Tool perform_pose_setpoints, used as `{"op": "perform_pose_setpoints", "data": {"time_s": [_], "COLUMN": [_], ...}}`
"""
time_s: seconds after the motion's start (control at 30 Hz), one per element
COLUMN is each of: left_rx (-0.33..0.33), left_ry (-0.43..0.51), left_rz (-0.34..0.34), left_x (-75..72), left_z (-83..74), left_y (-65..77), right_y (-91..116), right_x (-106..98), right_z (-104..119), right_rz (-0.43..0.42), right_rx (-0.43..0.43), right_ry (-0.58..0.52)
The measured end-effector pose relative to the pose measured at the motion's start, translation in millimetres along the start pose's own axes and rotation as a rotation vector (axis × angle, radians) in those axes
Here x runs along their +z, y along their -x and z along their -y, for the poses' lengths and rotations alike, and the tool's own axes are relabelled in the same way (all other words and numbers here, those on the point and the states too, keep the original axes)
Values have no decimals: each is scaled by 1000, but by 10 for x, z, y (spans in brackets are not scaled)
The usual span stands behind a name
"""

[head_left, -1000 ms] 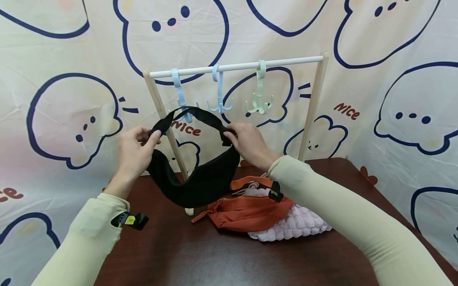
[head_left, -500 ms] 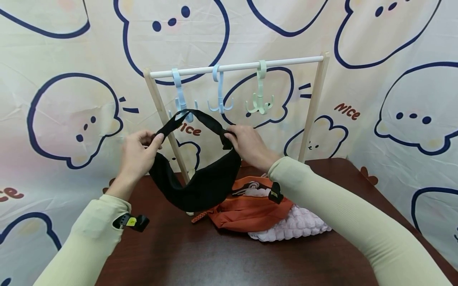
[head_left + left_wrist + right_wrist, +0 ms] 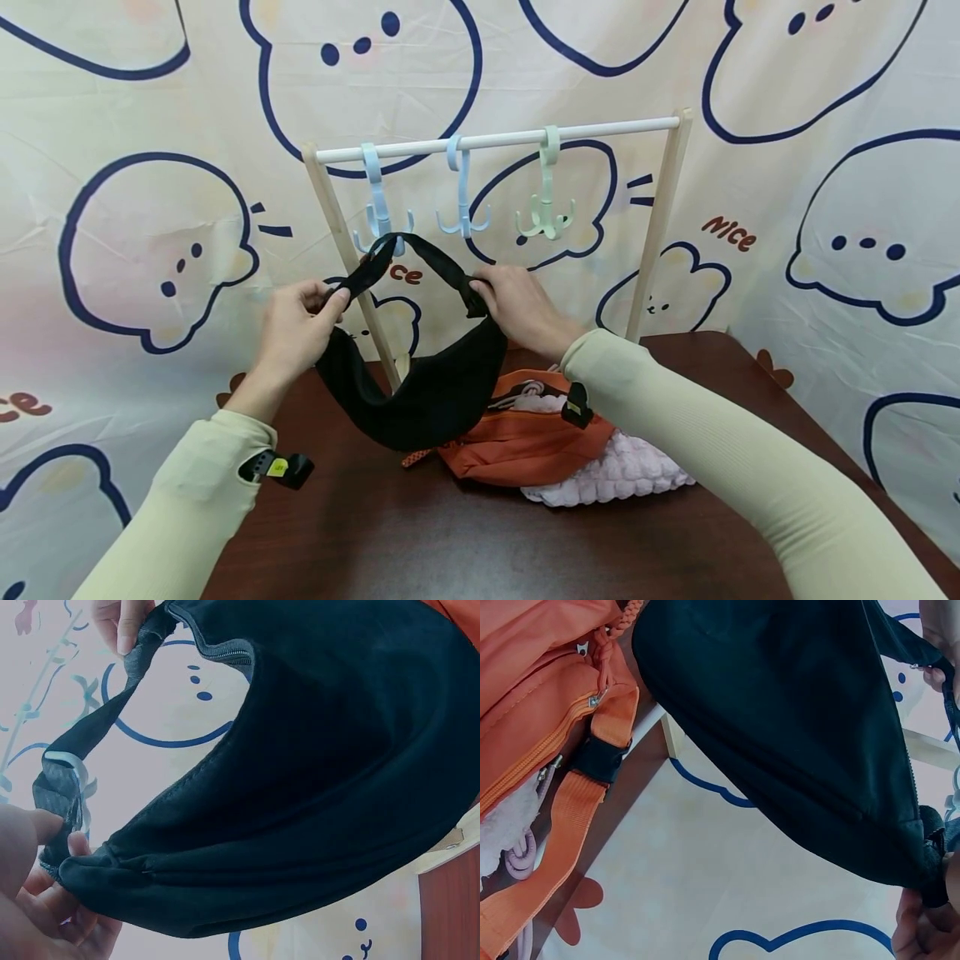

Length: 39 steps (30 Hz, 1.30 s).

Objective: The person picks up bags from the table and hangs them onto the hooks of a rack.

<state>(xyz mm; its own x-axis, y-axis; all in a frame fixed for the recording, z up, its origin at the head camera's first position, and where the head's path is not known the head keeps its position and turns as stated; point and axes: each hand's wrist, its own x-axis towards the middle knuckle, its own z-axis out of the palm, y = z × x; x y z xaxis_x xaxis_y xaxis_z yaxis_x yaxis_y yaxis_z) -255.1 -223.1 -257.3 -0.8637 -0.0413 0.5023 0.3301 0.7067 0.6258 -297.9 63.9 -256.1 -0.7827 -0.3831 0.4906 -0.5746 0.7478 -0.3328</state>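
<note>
A black crescent-shaped shoulder bag with a zipper along its top hangs between my hands. My left hand pinches the strap near the bag's left end. At the right end, my right hand grips the strap where it joins the bag. The raised strap meets the lower prongs of the left light-blue hook hanger. In the left wrist view a pale prong lies across the strap. Part of my right hand's fingers is hidden in the head view.
A wooden rack with a white rod also carries a second blue hanger and a green hanger. On the brown table, below right, lie an orange bag and a fluffy pale-pink bag.
My left hand has shifted right and slightly down, closer to my right hand. The black bag has lowered a little, and its strap peak now sits at the left blue hanger's prongs.
</note>
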Motion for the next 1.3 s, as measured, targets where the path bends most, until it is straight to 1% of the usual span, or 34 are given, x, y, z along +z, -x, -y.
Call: {"op": "perform_pose_setpoints", "data": {"time_s": [0.27, 0.6, 0.87, 1.0, 1.17, 1.3], "left_rx": [-13, 9, 2, -2, 10, 11], "left_ry": [-29, -33, -26, -15, 3, -3], "left_rz": [44, 115, 130, 133, 132, 138], "left_x": [0, -2, 19, 20, 25, 37], "left_z": [8, -2, 1, 1, 2, 14], "left_y": [5, 20, 12, 19, 24, 26], "right_y": [0, -16, -12, -2, 3, 18], "right_x": [-10, 7, 24, 36, 56, 73], "right_z": [27, 73, 74, 71, 82, 94], "right_rz": [17, 60, 89, 92, 91, 91], "right_rx": [2, 19, 32, 34, 40, 44], "right_ry": [4, 8, -30, -34, -51, -67]}}
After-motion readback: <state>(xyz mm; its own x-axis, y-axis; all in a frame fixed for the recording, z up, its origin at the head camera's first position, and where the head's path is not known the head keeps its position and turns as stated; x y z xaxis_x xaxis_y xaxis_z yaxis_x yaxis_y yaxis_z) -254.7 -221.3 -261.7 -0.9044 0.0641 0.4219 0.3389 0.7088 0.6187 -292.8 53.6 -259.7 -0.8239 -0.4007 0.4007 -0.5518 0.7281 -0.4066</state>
